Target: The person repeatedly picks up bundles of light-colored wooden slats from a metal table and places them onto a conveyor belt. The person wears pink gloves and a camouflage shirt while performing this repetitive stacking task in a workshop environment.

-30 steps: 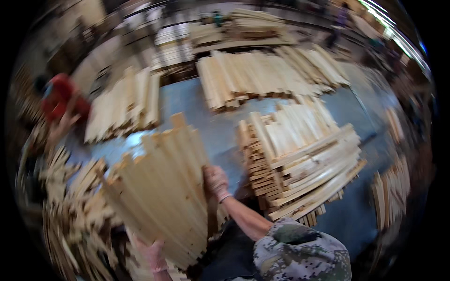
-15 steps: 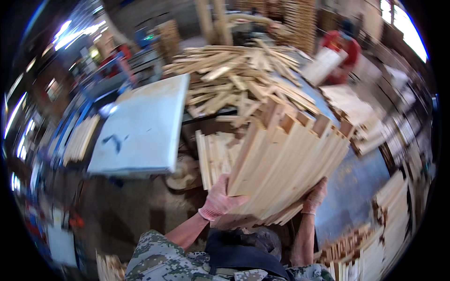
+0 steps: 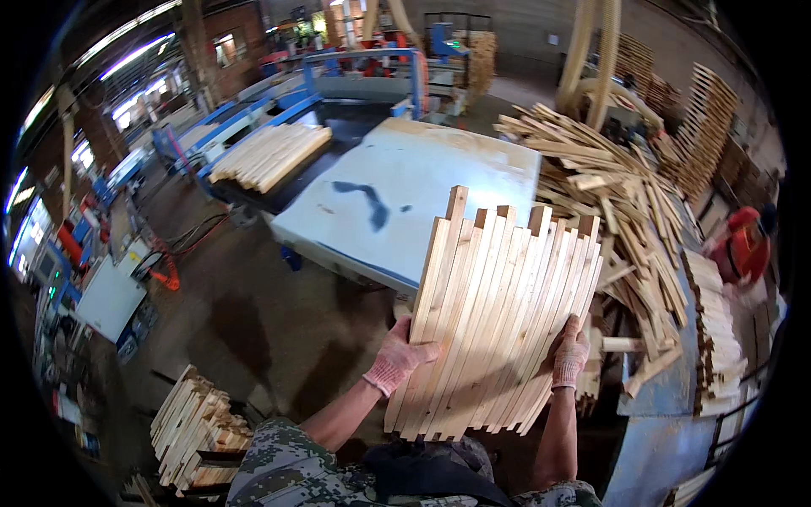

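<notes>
Between my two gloved hands is a wide bundle of pale wooden strips (image 3: pixel 498 329), standing side by side with uneven upper ends. My left hand (image 3: pixel 401 355) grips its left side, thumb lying across the front face. On the opposite edge, my right hand (image 3: pixel 572 353) presses with its fingers curled round the outermost strips. Both hands wear pinkish knit gloves. The far end of the bundle overlaps the near right part of a white-topped table (image 3: pixel 422 186) in my view; whether they touch I cannot tell.
Left of the white top, a row of strips (image 3: pixel 270 156) lies on the dark bed of a blue-framed machine (image 3: pixel 363 63). A loose heap of strips (image 3: pixel 625 194) covers the bench at right. Stacked strips (image 3: pixel 198 427) stand low at left. Someone in red (image 3: pixel 743 245) is at far right.
My view has swung left, bringing the white table and blue machine toward the middle. The bundle, still between both hands, now appears more upright and in front of the white table.
</notes>
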Motion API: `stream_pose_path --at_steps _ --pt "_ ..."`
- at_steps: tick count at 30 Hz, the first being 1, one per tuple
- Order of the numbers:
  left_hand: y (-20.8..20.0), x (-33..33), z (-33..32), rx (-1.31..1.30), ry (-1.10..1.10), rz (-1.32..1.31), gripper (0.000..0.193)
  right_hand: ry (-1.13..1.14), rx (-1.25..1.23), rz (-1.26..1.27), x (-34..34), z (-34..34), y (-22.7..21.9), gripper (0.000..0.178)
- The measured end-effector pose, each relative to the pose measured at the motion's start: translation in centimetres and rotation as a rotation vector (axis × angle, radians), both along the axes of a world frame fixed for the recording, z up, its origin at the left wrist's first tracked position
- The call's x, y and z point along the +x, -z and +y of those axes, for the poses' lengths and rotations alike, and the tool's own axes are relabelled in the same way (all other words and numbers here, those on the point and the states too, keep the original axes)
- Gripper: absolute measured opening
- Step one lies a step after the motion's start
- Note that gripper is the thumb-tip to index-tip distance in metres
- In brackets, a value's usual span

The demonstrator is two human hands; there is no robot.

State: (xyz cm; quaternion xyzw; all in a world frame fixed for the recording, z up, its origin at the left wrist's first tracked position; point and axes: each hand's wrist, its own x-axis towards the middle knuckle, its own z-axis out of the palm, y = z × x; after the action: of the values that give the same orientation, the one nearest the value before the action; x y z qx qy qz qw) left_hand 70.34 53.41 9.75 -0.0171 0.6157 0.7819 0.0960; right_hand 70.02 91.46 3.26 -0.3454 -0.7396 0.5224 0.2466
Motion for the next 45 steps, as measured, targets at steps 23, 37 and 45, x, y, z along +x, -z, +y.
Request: stream_pose_path --at_steps 23,37,45 --pt "3.6 -42.3 -17.2 -0.940 0.239 -0.088 0.112 -0.533 0.120 -0.118 -31.1 -16.3 2.5 0.069" --pt "0.8 -60.5 -27.3 -1.265 0.157 0.103 0.108 -0.648 -0.406 -0.100 -52.2 -31.0 0.9 0.066" --pt "4.9 -68.7 -43.4 -1.437 -0.106 0.299 0.102 -0.525 0.242 -0.500 -64.2 -47.1 -1.7 0.062"
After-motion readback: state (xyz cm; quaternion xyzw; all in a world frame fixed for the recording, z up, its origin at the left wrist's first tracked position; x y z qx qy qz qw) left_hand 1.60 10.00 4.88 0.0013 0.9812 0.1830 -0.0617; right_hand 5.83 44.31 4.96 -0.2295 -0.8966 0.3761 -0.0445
